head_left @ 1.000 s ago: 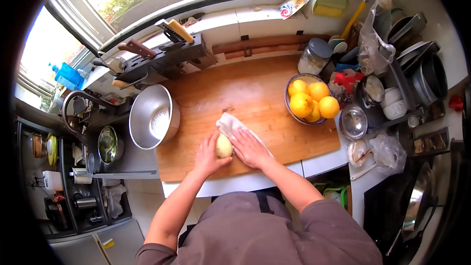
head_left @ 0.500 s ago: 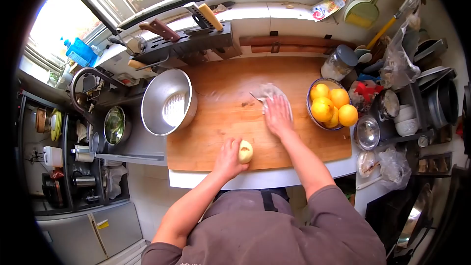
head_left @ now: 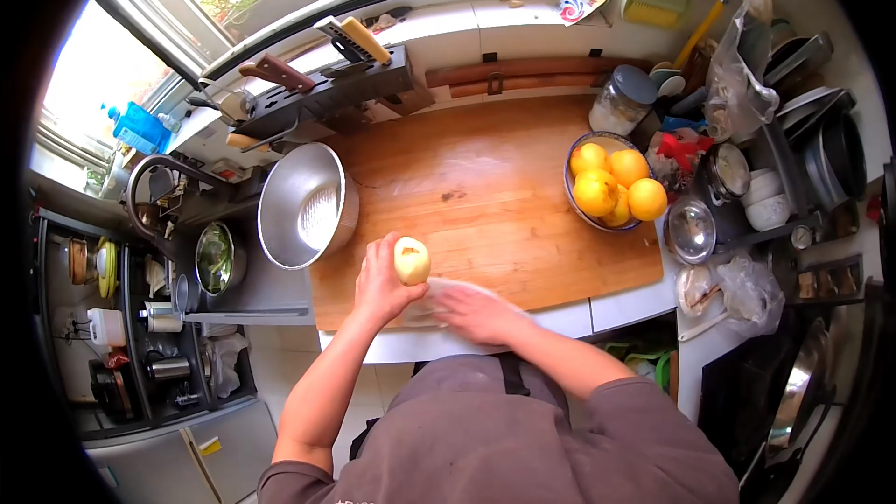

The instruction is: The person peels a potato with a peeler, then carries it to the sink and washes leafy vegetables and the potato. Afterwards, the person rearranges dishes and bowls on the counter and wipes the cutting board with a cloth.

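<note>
My left hand (head_left: 380, 278) is wrapped round a peeled apple (head_left: 412, 260), pale yellow with a small hollow facing up. It holds the apple just above the front left part of the wooden cutting board (head_left: 504, 196). My right hand (head_left: 481, 312) presses a whitish cloth (head_left: 431, 297) at the board's front edge, close beside the left hand. Motion smears the cloth and the right fingers. A small dark mark shows on the board's wood, and a damp sheen lies farther back.
A large metal pot (head_left: 303, 205) stands on the left. To the right is a bowl (head_left: 577, 208) of several orange fruits, with a lidded jar (head_left: 623, 101) behind it. A knife rack (head_left: 322, 98) runs along the back. Pans and bowls (head_left: 767, 198) crowd the far right.
My right hand has swept the cloth from the board's back middle to its front edge, towards the left. My left hand has lifted the apple slightly and moved left. The view has shifted a little.
</note>
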The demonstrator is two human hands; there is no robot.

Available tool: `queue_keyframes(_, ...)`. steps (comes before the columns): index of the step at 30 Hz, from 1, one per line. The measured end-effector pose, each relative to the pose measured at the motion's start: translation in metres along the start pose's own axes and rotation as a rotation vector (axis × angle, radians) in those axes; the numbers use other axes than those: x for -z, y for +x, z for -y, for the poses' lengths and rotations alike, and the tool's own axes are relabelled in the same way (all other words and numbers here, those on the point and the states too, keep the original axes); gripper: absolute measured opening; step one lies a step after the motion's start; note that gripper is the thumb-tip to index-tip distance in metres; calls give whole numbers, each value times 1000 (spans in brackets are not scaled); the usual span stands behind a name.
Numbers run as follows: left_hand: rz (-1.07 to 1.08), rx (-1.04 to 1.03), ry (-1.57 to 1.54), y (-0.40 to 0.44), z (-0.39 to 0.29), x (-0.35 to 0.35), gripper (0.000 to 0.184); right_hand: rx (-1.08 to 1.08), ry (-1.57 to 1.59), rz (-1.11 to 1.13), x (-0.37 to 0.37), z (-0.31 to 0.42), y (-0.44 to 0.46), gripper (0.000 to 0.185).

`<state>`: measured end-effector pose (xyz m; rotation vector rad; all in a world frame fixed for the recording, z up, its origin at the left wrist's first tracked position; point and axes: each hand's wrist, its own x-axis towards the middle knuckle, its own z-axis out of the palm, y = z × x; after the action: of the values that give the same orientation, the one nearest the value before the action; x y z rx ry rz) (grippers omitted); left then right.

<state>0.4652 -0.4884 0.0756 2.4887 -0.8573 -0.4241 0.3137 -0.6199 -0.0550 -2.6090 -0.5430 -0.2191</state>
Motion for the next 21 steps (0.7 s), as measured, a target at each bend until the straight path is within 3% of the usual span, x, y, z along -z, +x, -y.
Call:
queue_keyframes(2,26,12,5,0,6,-8,82,-260,129,64,38,-23,-32,40)
queue_keyframes(4,43,37,12,-7,11,-13,82,-466,-41,122,54,-53,-52,41)
queue_keyframes(7,63,42,-55,-20,11,-12,81,-576,-186,-77,60,-80,-41,40)
queue_keyframes(9,60,84,-107,-31,13,-9,81,-831,-328,-312,44,-91,-15,43)
queue_keyframes(12,50,128,-174,-45,18,-4,80,-849,-301,-301,9,-98,57,47)
queue_keyframes(16,-1,121,-241,-51,19,8,83,-506,-152,36,-4,-49,129,50)
queue_keyframes(18,-11,134,-257,-51,22,13,85,-158,-218,-95,-36,-25,120,46)
queue_keyframes(19,-10,127,-250,-48,25,14,88,-159,-221,-96,-41,-13,112,46)
queue_keyframes(21,10,122,-205,-33,29,15,92,-212,346,-106,-41,2,97,41)
